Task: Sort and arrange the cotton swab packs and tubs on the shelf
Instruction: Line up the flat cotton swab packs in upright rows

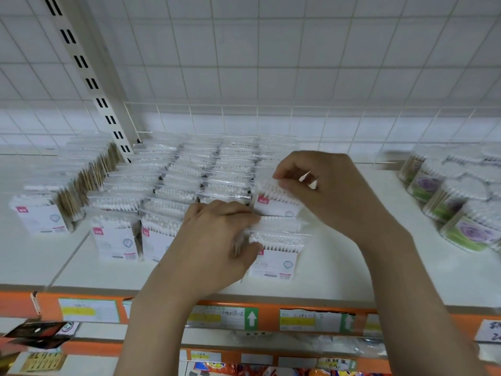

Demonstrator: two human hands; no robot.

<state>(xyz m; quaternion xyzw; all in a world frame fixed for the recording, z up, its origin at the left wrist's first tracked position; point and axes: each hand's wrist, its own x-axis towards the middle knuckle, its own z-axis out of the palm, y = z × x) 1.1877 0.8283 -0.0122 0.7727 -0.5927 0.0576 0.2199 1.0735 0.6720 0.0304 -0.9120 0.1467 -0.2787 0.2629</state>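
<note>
White shelf (pixel 339 270) carries rows of upright swab packs (pixel 173 191), with round tubs (pixel 450 202) grouped at its right end. The right hand (pixel 333 194) pinches the top edge of one pack (pixel 273 202) in the rightmost row, lifting it slightly above its neighbours. The left hand (pixel 214 240) curls its fingers around the front packs (pixel 276 248) of that row, steadying them near the shelf's front.

Swab packs (pixel 273 256) white, pink-tagged; tubs (pixel 470 234) green, seemingly purple-flowered.
</note>
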